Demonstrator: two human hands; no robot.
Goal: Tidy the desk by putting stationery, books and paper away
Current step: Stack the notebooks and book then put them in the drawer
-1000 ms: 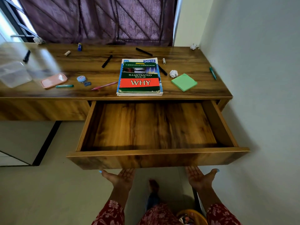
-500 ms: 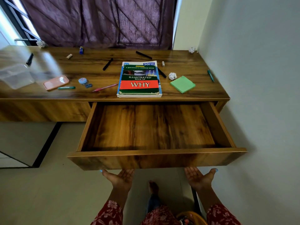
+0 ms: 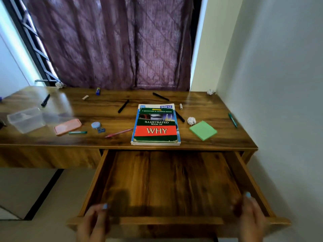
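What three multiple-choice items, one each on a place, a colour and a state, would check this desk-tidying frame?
1. Where does the green notepad lie?
A. Right of the WHY book
B. Inside the drawer
C. On the floor

2. What colour is the curtain?
A. Yellow
B. Purple
C. White

3. What state is the drawer in?
A. Shut
B. Open and full of pens
C. Open with nothing visible inside

Answers:
1 A, the notepad sits on the desktop to the book's right.
2 B, the cloth behind the desk is a dull purple.
3 C, the drawer is pulled out and only its bare wooden bottom shows, with the left hand and right hand at its front edge.
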